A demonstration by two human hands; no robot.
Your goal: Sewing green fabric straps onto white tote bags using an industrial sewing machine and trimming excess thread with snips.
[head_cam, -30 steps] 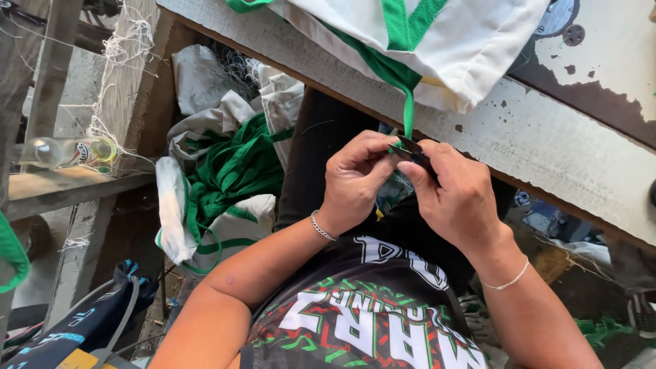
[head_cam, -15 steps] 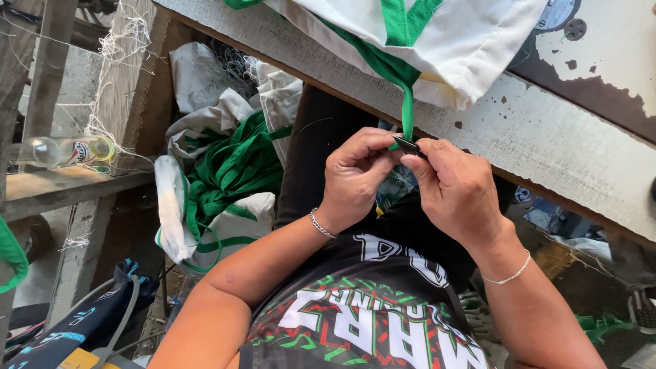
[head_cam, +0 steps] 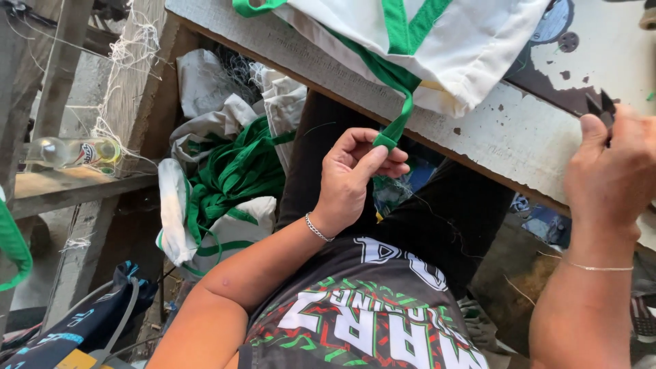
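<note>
while the left hand (head_cam: 352, 179) pinches the green strap (head_cam: 395, 123) end, its grip sits below the white bag (head_cam: 451, 48).

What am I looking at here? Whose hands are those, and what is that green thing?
The picture comes from a camera worn on a person's head, looking down, so you see that person's own arms and lap. The left hand pinches the end of a green strap between thumb and fingers. That strap hangs from a white cloth bag with green trim, which lies on a worn wooden table. The right hand is off to the side, by the table's edge, holding a small dark tool; I cannot tell just what it is. Down on the floor lies a heap of white and green cloth, and a clear bottle rests on a wooden shelf.
</note>
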